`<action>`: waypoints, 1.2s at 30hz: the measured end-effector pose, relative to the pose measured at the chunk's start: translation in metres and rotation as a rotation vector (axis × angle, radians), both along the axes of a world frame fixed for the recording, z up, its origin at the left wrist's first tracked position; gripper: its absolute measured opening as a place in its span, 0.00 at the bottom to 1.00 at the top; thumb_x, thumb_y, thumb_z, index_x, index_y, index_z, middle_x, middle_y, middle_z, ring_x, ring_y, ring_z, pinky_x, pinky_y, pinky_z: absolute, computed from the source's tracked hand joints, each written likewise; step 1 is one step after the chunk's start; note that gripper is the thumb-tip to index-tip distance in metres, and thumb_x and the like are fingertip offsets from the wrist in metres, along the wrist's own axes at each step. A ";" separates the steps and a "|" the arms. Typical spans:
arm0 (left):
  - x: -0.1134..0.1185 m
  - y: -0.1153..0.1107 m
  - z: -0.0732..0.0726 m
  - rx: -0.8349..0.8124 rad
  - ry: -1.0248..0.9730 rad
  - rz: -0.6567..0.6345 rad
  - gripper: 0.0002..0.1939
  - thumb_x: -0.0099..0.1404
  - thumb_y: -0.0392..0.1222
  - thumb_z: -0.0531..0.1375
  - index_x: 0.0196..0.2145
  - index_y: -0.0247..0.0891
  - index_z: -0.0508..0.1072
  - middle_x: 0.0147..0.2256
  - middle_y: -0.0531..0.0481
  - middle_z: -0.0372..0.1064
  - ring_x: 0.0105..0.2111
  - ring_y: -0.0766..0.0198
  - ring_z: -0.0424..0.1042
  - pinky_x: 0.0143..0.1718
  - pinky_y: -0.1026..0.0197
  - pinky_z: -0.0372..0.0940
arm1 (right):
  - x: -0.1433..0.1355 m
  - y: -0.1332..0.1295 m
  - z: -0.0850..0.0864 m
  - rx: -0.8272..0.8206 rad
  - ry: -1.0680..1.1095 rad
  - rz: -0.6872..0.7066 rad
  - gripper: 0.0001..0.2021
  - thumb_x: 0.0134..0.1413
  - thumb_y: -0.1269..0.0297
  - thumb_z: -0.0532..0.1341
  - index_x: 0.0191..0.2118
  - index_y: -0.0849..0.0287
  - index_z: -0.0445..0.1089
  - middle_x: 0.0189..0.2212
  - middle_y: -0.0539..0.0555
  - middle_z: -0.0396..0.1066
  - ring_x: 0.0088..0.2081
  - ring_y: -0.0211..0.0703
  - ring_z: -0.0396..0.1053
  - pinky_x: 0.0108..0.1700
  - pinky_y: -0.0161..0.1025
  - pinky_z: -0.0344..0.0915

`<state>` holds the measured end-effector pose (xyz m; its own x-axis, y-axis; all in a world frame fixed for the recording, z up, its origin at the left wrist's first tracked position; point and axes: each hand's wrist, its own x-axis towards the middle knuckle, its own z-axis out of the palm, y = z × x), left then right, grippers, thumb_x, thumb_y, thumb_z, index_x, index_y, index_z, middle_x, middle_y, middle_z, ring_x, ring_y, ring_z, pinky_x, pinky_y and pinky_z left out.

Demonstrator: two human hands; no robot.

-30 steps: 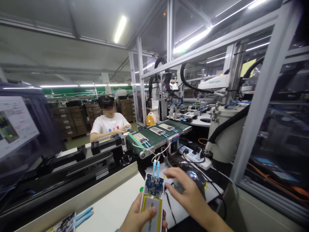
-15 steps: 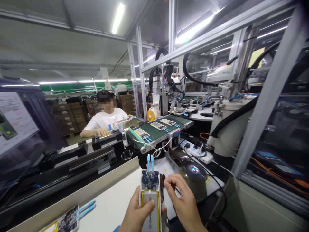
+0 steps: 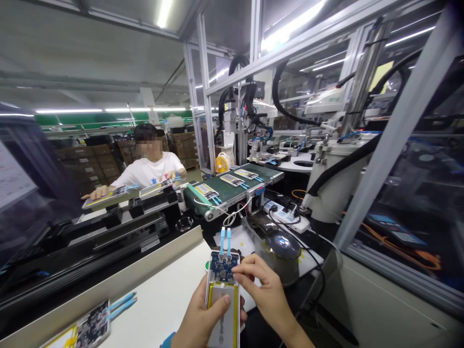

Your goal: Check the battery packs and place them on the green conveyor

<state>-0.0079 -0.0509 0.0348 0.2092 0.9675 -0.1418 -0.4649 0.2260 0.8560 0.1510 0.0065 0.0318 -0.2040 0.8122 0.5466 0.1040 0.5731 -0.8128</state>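
Note:
My left hand (image 3: 206,314) is wrapped round an open device (image 3: 224,290), its thumb lying on the silver battery with yellow edges. A blue circuit board shows at the device's far end, where two light blue ribbon tabs (image 3: 225,241) stick out. My right hand (image 3: 263,290) is at the right edge of the board, thumb and forefinger pinched together; whatever is between those fingertips is too small to make out. Another open device (image 3: 92,326) with blue tabs lies on the white work surface (image 3: 155,299) at the lower left.
Several devices lie on a green conveyor belt (image 3: 250,186). Across from me a person in a white shirt (image 3: 148,169) handles devices over black fixtures (image 3: 152,205). To the right are a power strip (image 3: 286,216), a round shiny object (image 3: 284,245), cables and a framed machine enclosure.
My right hand has moved left, from beside the device onto the edge of its board. The other person now lifts a device at the left. The whole view has shifted slightly.

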 end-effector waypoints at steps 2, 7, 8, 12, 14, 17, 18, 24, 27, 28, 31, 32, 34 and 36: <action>0.001 -0.001 0.002 -0.022 0.003 0.008 0.27 0.57 0.46 0.68 0.48 0.37 0.60 0.33 0.44 0.77 0.32 0.53 0.78 0.32 0.56 0.69 | 0.000 -0.003 0.001 0.014 -0.033 0.002 0.04 0.54 0.64 0.64 0.34 0.52 0.76 0.29 0.50 0.67 0.30 0.36 0.68 0.31 0.32 0.68; 0.002 -0.003 0.002 0.007 0.025 0.034 0.23 0.58 0.44 0.66 0.47 0.37 0.62 0.33 0.45 0.77 0.30 0.55 0.77 0.30 0.58 0.68 | 0.000 -0.018 0.000 0.275 -0.186 -0.088 0.07 0.58 0.71 0.59 0.40 0.55 0.73 0.31 0.53 0.68 0.34 0.39 0.69 0.34 0.36 0.69; 0.002 -0.003 0.001 0.022 0.033 0.040 0.23 0.58 0.44 0.66 0.47 0.36 0.63 0.34 0.45 0.77 0.30 0.55 0.77 0.31 0.58 0.68 | 0.000 -0.021 0.000 0.353 -0.224 -0.129 0.08 0.58 0.72 0.59 0.41 0.55 0.73 0.30 0.53 0.68 0.33 0.39 0.69 0.33 0.36 0.69; 0.001 -0.003 -0.001 0.069 0.127 0.073 0.23 0.57 0.46 0.67 0.46 0.36 0.65 0.37 0.44 0.77 0.33 0.55 0.77 0.35 0.57 0.69 | -0.001 -0.031 0.006 0.580 -0.387 -0.294 0.09 0.57 0.73 0.59 0.42 0.56 0.72 0.27 0.53 0.70 0.28 0.40 0.66 0.29 0.38 0.66; 0.000 -0.002 0.000 0.098 0.174 0.090 0.22 0.57 0.47 0.67 0.45 0.35 0.67 0.39 0.44 0.77 0.37 0.54 0.76 0.38 0.58 0.69 | -0.001 -0.033 0.009 0.637 -0.432 -0.327 0.09 0.57 0.74 0.59 0.42 0.58 0.72 0.27 0.53 0.71 0.28 0.40 0.65 0.29 0.38 0.65; 0.001 -0.002 0.001 0.106 0.168 0.079 0.20 0.58 0.47 0.66 0.42 0.35 0.66 0.34 0.44 0.77 0.32 0.56 0.76 0.35 0.58 0.69 | -0.001 -0.033 0.010 0.608 -0.413 -0.276 0.09 0.58 0.74 0.58 0.42 0.59 0.73 0.28 0.54 0.71 0.29 0.40 0.65 0.29 0.38 0.65; 0.002 -0.002 0.001 0.085 0.146 0.070 0.19 0.59 0.48 0.65 0.42 0.35 0.65 0.31 0.45 0.77 0.29 0.57 0.76 0.32 0.58 0.69 | 0.000 -0.032 0.009 0.550 -0.376 -0.229 0.08 0.58 0.73 0.58 0.41 0.58 0.73 0.28 0.53 0.70 0.29 0.40 0.66 0.30 0.37 0.66; 0.004 -0.002 -0.003 -0.013 0.056 0.059 0.19 0.62 0.49 0.63 0.43 0.36 0.61 0.25 0.48 0.75 0.24 0.57 0.76 0.23 0.63 0.65 | -0.003 -0.026 0.002 0.004 -0.136 0.021 0.04 0.58 0.66 0.61 0.35 0.53 0.74 0.30 0.50 0.66 0.32 0.37 0.70 0.32 0.32 0.70; 0.003 -0.001 -0.006 0.037 0.063 0.058 0.19 0.61 0.48 0.64 0.43 0.35 0.62 0.24 0.48 0.75 0.23 0.58 0.75 0.23 0.62 0.65 | -0.004 -0.027 0.004 0.180 -0.215 -0.045 0.06 0.59 0.69 0.59 0.37 0.55 0.74 0.29 0.52 0.66 0.32 0.39 0.69 0.32 0.34 0.69; 0.002 0.000 -0.007 0.057 0.079 0.062 0.19 0.61 0.48 0.64 0.43 0.35 0.63 0.25 0.48 0.75 0.23 0.59 0.75 0.24 0.62 0.65 | -0.004 -0.028 0.006 0.285 -0.268 -0.087 0.07 0.59 0.70 0.58 0.38 0.56 0.74 0.28 0.52 0.67 0.31 0.39 0.68 0.31 0.36 0.68; 0.001 0.000 -0.011 0.081 0.122 0.078 0.15 0.63 0.46 0.63 0.42 0.34 0.64 0.28 0.46 0.76 0.23 0.60 0.75 0.26 0.62 0.66 | -0.001 -0.030 0.009 0.500 -0.416 -0.176 0.07 0.57 0.72 0.59 0.39 0.57 0.73 0.26 0.53 0.67 0.29 0.41 0.65 0.29 0.39 0.65; 0.001 0.000 -0.011 0.073 0.122 0.075 0.14 0.64 0.45 0.62 0.42 0.34 0.64 0.29 0.46 0.76 0.24 0.60 0.75 0.26 0.61 0.67 | 0.000 -0.030 0.009 0.501 -0.422 -0.168 0.07 0.57 0.72 0.59 0.39 0.57 0.73 0.26 0.53 0.67 0.29 0.41 0.64 0.29 0.39 0.65; 0.001 0.000 -0.010 0.041 0.105 0.055 0.14 0.65 0.46 0.60 0.43 0.35 0.64 0.31 0.44 0.77 0.24 0.58 0.76 0.27 0.60 0.68 | 0.001 -0.030 0.007 0.367 -0.349 -0.091 0.07 0.58 0.71 0.60 0.38 0.55 0.74 0.27 0.53 0.67 0.30 0.40 0.66 0.31 0.38 0.67; 0.002 -0.001 -0.008 0.004 0.090 0.039 0.15 0.65 0.47 0.60 0.44 0.35 0.63 0.32 0.43 0.77 0.25 0.56 0.77 0.27 0.58 0.69 | 0.000 -0.029 0.003 0.085 -0.193 0.024 0.06 0.58 0.67 0.60 0.36 0.53 0.75 0.29 0.52 0.65 0.32 0.39 0.68 0.31 0.36 0.69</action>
<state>-0.0055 -0.0523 0.0272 0.1575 0.9754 -0.1544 -0.3945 0.2054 0.8956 0.1508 -0.0229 0.0347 -0.3302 0.7584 0.5620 0.2387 0.6431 -0.7276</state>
